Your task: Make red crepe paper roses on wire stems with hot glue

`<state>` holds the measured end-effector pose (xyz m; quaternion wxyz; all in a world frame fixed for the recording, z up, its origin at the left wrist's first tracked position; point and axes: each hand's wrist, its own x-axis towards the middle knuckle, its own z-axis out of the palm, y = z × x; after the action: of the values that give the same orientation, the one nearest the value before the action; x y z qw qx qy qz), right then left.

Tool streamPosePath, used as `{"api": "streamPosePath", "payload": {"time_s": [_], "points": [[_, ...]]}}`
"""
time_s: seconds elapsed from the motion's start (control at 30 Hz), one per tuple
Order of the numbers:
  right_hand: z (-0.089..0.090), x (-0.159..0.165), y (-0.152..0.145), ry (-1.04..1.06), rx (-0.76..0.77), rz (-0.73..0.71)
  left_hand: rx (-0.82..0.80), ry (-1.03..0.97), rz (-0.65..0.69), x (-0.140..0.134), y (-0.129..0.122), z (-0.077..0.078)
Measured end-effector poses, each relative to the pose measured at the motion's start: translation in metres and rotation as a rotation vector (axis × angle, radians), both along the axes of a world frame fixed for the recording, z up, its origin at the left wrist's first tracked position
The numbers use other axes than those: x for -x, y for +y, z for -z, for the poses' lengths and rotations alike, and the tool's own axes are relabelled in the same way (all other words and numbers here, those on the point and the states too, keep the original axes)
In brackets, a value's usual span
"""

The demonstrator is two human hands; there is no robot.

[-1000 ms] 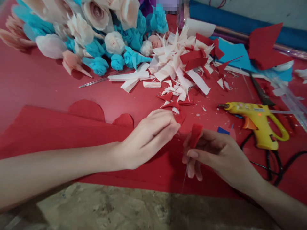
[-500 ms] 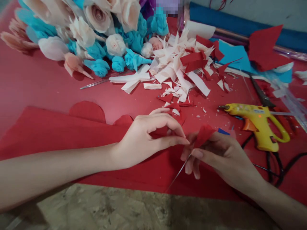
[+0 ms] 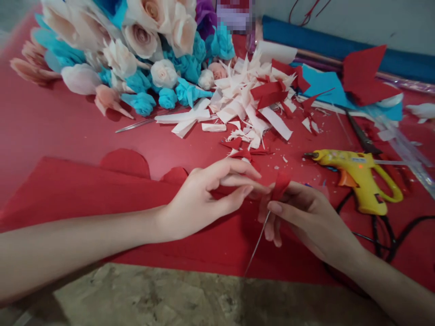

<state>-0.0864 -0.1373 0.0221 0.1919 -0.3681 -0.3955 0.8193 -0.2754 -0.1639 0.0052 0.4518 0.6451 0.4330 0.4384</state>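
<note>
Between the thumb and fingers of my right hand (image 3: 306, 215) is a thin wire stem (image 3: 256, 244), slanting down to the left. A small piece of red crepe paper (image 3: 281, 184) is rolled around its upper end. My left hand (image 3: 217, 192) is just to the left, thumb and fingers apart, its fingertips at the edge of the red piece. Under my left forearm lies a large red crepe sheet (image 3: 84, 194). Two rounded red pieces, a larger one (image 3: 125, 162) and a smaller one (image 3: 175, 174), show at its far edge.
A yellow glue gun (image 3: 362, 170) with a black cord (image 3: 406, 235) lies at the right. White and red paper scraps (image 3: 251, 99) are heaped at the back. Several finished paper flowers (image 3: 139, 40) fill the back left. Loose wires (image 3: 136, 125) and dark scissors (image 3: 362, 133) lie nearby.
My left thumb and fingers have spread from a pinch. The wire in my right hand stands a little steeper, and the view has shifted slightly.
</note>
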Motion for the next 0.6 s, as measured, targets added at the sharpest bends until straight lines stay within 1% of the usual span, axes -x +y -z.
{"api": "streamPosePath", "payload": {"time_s": [0.1,0.17,0.23,0.33,0.4,0.47,0.53,0.6], "points": [[0.000,-0.001,0.001,-0.014,-0.040,0.009,-0.074,0.033,-0.006,0.000,0.002,0.000],[-0.001,-0.001,0.003,-0.023,-0.059,0.028,-0.084,0.031,-0.027,0.000,0.004,-0.002],[-0.002,-0.002,0.004,-0.038,-0.067,0.051,-0.046,0.037,-0.055,0.001,0.007,-0.006],[-0.006,-0.003,0.007,-0.037,-0.098,0.089,0.052,0.090,-0.098,0.006,0.015,-0.017],[-0.008,-0.003,0.008,-0.025,-0.130,0.107,0.149,0.157,-0.109,0.010,0.021,-0.026],[-0.010,-0.005,0.009,-0.014,-0.160,0.110,0.200,0.251,-0.111,0.015,0.028,-0.033],[-0.012,-0.006,0.009,-0.006,-0.185,0.109,0.161,0.362,-0.103,0.021,0.034,-0.038],[-0.014,-0.008,0.009,0.002,-0.205,0.112,0.082,0.479,-0.056,0.026,0.039,-0.038]]}}
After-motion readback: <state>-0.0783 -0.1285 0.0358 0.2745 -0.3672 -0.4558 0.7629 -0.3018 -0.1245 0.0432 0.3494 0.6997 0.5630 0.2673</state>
